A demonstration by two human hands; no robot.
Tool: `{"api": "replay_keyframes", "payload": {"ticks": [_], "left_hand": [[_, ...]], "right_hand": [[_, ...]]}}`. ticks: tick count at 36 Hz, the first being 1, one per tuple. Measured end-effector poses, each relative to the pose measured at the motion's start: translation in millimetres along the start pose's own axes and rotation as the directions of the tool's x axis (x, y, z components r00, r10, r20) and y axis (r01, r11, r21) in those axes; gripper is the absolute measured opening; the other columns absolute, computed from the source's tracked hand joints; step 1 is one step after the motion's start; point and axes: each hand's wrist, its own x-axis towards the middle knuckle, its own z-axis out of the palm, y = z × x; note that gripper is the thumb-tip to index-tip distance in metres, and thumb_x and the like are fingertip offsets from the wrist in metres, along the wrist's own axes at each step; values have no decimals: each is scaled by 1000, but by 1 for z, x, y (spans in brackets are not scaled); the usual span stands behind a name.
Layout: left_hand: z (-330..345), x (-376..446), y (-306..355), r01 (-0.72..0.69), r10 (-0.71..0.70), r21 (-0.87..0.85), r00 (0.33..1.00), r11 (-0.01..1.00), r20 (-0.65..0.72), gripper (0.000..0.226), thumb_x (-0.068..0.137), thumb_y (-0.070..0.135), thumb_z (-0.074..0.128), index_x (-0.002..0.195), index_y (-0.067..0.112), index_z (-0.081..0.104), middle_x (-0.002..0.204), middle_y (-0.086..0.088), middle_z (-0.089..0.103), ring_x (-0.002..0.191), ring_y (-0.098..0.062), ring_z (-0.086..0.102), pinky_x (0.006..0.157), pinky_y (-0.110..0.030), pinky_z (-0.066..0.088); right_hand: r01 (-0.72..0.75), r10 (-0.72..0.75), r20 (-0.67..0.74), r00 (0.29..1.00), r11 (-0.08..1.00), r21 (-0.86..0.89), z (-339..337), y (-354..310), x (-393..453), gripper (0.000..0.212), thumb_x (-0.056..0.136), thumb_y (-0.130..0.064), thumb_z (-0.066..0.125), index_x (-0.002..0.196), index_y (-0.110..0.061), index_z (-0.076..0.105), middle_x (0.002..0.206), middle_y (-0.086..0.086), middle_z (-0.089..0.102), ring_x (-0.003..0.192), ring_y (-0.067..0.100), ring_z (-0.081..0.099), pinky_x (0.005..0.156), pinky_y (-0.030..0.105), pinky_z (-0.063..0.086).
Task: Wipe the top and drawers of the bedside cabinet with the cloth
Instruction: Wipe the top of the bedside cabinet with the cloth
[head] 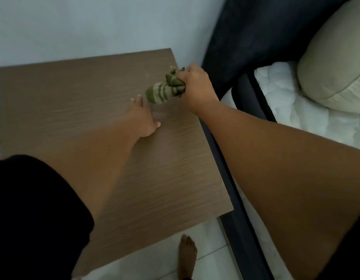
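Note:
The bedside cabinet's brown wood-grain top (64, 102) fills the middle of the view; its drawers are hidden below. My right hand (195, 87) is shut on a bunched green and beige striped cloth (165, 89) near the top's far right edge, the cloth's lower end touching the wood. My left hand (143, 120) lies flat on the top just left of and below the cloth, fingers stretched forward.
A dark bed frame (231, 178) runs close along the cabinet's right side, with a white mattress (280, 102) and a beige pillow (336, 63). A pale wall (94, 23) stands behind. A bare foot (187, 257) rests on the white floor tiles (158, 257) in front.

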Motion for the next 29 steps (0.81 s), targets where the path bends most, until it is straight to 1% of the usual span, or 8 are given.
{"api": "replay_keyframes", "payload": {"ticks": [4, 7, 10, 12, 15, 19, 23, 29], "left_hand": [[-20, 29, -3, 27, -27, -27, 1000, 999, 6, 104, 85, 45, 62, 150, 13, -12, 157, -11, -19, 146, -30, -13, 119, -50, 9], [-32, 45, -4, 32, -33, 18, 999, 999, 22, 114, 79, 49, 67, 150, 15, -15, 156, -13, -21, 145, -32, -14, 117, -52, 9], [-38, 57, -2, 52, -56, 46, 995, 998, 77, 123, 74, 51, 71, 148, 16, -21, 155, -13, -26, 145, -33, -17, 116, -56, 13], [-41, 62, 0, 74, -81, 65, 991, 995, 108, 126, 73, 51, 72, 147, 16, -23, 154, -13, -29, 144, -33, -19, 115, -57, 16], [-41, 67, 3, 87, -93, 55, 989, 995, 116, 127, 72, 49, 73, 146, 16, -25, 153, -12, -31, 144, -33, -21, 115, -57, 17], [-40, 74, 3, 106, -118, 90, 983, 990, 141, 131, 70, 51, 74, 145, 17, -28, 151, -13, -35, 143, -34, -23, 116, -56, 16], [-38, 79, 4, 114, -130, 104, 979, 988, 156, 133, 70, 52, 73, 143, 16, -31, 150, -13, -37, 142, -33, -25, 116, -55, 14], [-38, 78, 3, 122, -137, 97, 978, 988, 160, 133, 70, 52, 74, 144, 16, -31, 149, -13, -39, 141, -34, -26, 116, -56, 14]], "right_hand": [[-1, 2, -90, 996, 1000, 13, 9, 7, 40, 33, 88, -1, 49, 118, -12, 57, 104, 8, 39, 106, 24, 49, 76, 21, 32], [-7, 14, -151, 988, 999, 51, 15, 11, 65, 35, 84, 2, 48, 116, -11, 53, 111, 16, 48, 93, 21, 45, 69, 25, 35], [-14, 28, -165, 986, 996, 85, 22, 14, 91, 33, 82, 3, 44, 111, -9, 55, 100, 10, 41, 89, 20, 44, 62, 23, 32], [-4, 13, -157, 987, 998, 59, 29, 17, 110, 33, 81, 5, 45, 110, -7, 58, 99, 9, 38, 95, 25, 49, 67, 24, 35], [-25, 27, -130, 991, 1000, 12, 38, 21, 132, 36, 83, 6, 48, 114, -8, 59, 114, 16, 48, 105, 27, 49, 72, 24, 32], [-73, 76, -110, 991, 997, 31, 48, 19, 156, 36, 87, 3, 46, 119, -9, 60, 124, 18, 46, 111, 28, 49, 74, 20, 30], [-151, 153, -26, 988, 987, 55, 53, 18, 172, 34, 92, -4, 46, 121, -14, 62, 127, 16, 47, 116, 28, 48, 77, 19, 30], [-175, 173, 65, 983, 984, 36, 46, 15, 173, 40, 85, 5, 47, 117, -9, 65, 120, 14, 61, 112, 26, 55, 88, 25, 44]]}}
